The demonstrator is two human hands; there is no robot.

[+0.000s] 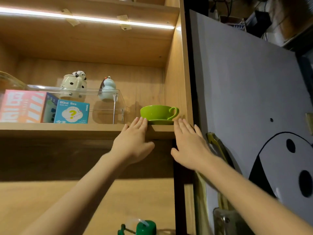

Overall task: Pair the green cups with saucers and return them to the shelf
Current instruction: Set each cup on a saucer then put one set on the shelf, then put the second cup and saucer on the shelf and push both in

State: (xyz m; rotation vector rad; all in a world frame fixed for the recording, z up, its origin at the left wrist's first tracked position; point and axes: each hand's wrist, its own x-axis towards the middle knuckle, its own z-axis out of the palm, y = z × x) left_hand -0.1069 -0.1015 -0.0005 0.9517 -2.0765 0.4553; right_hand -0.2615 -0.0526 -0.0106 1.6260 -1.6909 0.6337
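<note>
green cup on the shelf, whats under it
A green saucer sits under the green cup, resting on the shelf. Its left edge is covered by the left hand.

Your shelf [76,128]: light wood board, lit by strip above. Green saucer [160,122] sits at right end near side wall, close to front edge, green cup [156,112] upright on it, handle pointing right. Left of it, clear acrylic riser [108,106] stands on board. At left you see teal Blind Box carton [72,111] just beside pink box [22,106], both near front edge.
</note>
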